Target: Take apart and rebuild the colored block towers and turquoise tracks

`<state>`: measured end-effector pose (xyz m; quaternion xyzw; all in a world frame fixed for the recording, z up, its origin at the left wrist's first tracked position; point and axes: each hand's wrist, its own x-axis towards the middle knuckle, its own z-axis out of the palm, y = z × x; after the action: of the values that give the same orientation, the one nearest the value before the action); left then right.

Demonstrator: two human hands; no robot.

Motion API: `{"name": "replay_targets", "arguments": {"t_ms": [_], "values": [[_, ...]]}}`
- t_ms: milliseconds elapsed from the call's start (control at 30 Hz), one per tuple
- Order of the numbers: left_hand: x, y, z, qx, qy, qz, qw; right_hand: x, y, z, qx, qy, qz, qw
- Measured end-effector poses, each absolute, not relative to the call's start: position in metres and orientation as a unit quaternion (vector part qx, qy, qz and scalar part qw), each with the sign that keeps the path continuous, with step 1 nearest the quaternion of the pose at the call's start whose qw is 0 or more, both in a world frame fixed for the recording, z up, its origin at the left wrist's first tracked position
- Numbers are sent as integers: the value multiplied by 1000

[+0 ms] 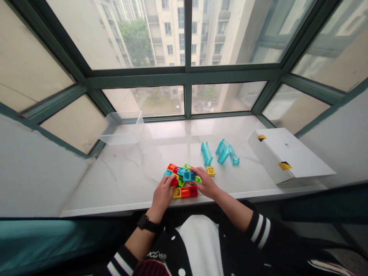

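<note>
A small pile of colourful plastic blocks with square hollows lies near the front edge of the sill. On its left side, my left hand (163, 194) has its fingers closed on a red block (174, 181). My right hand (207, 184) comes in from the other side, thumb and fingers around a blue double block (189, 176) on top of the pile. In front of both hands, a joined row of yellow, orange and red blocks (185, 192) lies along the edge. A single yellow block (211, 171) sits just beyond my right hand. My fingers partly cover the pile.
Translucent turquoise ribbed pieces (223, 151) lie behind the blocks to the right. A clear plastic bin (123, 130) stands at the back left. At the right is a white box (290, 153) with yellow-and-black tabs. Windows with green frames (187, 82) enclose the marble-look sill (115, 184).
</note>
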<state>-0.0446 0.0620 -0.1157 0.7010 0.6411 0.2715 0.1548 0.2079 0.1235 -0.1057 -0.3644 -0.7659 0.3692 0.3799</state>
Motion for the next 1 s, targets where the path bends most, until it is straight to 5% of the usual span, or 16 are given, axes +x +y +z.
{"name": "replay_targets", "arguments": {"t_ms": [267,467,733,1000], "values": [[-51,63,-119,723,630,255,123,225,118,-114,-379,-517,631,437],[-39,58,-92,724,620,291,83,225,113,-107,-338,-441,708,437],[-6,53,-60,725,518,407,201,207,100,-92,-266,-484,734,396],[-2,53,-71,707,509,418,258,217,102,-88,-310,-610,621,383]]}}
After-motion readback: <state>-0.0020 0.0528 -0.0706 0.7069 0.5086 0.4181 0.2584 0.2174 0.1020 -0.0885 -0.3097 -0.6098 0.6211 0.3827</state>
